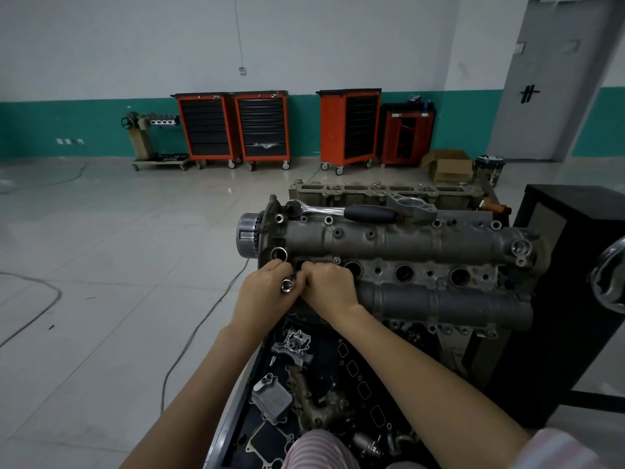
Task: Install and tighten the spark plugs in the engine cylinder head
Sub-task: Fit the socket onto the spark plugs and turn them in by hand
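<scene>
The left hand curls its grip round a bright steel socket, the open hex mouth turned back toward the camera. Just right of it and touching, the right hand has its grip pinched on the far end of the same tool; whether a spark plug sits there I cannot tell, since the fingers hide it. Both grips hang just in front of the leftmost plug well of the cylinder head.

The chief risk, as I judge it, is a plug seated crooked in the socket: lowered into the deep well that way, it could start cross-threaded in soft aluminium. A loose hold could also drop it down the bore and knock the electrode gap. The other wells, to the right of the grips, stand open, so grit could fall in.

The socket is polished, round and smooth. The head is rough grey cast metal, ribbed and pitted, with dark circular wells in a row and two long tubular cam housings. Beyond and right of the grips a chrome ratchet with a black rubbery handle lies along the head's top edge, where a nudge could send it sliding off. Below the grips, a dark tray holds cast parts and flat gaskets.
</scene>
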A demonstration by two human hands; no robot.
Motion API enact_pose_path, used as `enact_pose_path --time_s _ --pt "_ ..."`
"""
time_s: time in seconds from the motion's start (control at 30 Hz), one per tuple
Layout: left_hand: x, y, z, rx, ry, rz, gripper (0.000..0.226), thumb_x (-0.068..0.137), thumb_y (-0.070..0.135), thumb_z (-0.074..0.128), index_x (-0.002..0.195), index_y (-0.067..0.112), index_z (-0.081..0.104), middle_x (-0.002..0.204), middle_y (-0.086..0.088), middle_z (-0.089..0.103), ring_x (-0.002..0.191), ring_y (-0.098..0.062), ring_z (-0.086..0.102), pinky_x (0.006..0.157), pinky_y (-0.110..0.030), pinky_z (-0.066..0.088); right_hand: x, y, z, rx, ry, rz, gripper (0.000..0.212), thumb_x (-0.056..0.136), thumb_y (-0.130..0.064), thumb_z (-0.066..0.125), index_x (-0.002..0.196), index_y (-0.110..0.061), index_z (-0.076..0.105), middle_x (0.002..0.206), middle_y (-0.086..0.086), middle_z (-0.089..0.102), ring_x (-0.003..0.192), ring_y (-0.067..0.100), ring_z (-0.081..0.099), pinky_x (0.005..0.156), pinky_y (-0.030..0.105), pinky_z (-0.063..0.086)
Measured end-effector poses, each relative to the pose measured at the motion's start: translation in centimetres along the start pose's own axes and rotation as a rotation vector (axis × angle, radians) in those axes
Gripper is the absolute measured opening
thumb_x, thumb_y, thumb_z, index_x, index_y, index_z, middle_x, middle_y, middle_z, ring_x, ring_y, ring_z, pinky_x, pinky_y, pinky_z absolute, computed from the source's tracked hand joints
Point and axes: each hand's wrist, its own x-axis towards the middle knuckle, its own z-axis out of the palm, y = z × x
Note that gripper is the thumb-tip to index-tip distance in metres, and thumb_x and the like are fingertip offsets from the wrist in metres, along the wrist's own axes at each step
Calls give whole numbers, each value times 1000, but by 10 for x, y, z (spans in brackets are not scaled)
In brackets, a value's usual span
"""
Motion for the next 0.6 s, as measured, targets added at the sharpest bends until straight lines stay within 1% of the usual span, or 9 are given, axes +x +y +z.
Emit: enact_pose_path --time_s 0.07,0.1,0.2,0.3,0.37,0.47,0.57,0.6 --pt "0 -2 -2 -33 -33 -33 41 80 10 72 63 15 34 62 2 37 49 -18 35 45 -31 33 0 -1 -1 11 24 6 22 81 -24 58 77 -2 60 71 18 66 66 34 65 53 29 32" --pt "0 -4 -3 -46 -69 -33 40 82 12 69 67 15 33 64 5 36 52 -16 35 48 -30 32 1 -2 0 -6 31 6 22 80 -24 58 79 -2 58 70 19 66 65 34 65 52 28 32" --pt "3 -9 -10 -81 -203 14 35 87 15 63 70 16 32 67 9 33 58 -14 34 53 -25 28 5 -4 2 -104 -63 -3 25 85 -27 48 94 -5 54 87 16 67 80 31 65 56 29 32" --pt "8 -10 -14 -104 -285 33 39 88 18 61 69 25 28 69 11 34 58 -11 35 55 -24 28 8 -4 1 -149 -110 -21 22 87 -24 45 97 -7 54 93 13 67 86 31 63 58 29 32" --pt "7 -8 -14 -90 -276 23 43 88 23 61 68 31 23 67 11 36 58 -8 38 52 -20 26 9 -3 -1 -130 -118 -12 22 89 -23 44 95 -7 56 95 13 66 87 32 63 59 29 32" --pt "0 -5 -13 -112 -201 -60 43 84 31 64 68 33 24 62 11 39 58 -5 44 50 -17 32 8 -2 -3 -87 -86 7 23 92 -25 42 93 -7 57 95 13 67 88 33 62 59 29 31" --pt "-3 -1 -11 -81 -173 -74 46 82 36 66 64 32 24 61 10 37 53 -6 41 48 -16 27 3 -4 -7 -60 -74 -23 21 91 -23 41 91 -8 56 93 11 67 87 31 63 59 29 30" --pt "-2 1 -11 -71 -163 -75 47 83 35 65 62 32 23 60 10 36 52 -7 39 48 -18 26 1 -6 -10 -49 -54 -32 20 90 -23 44 90 -8 56 90 11 67 83 30 64 58 28 31"
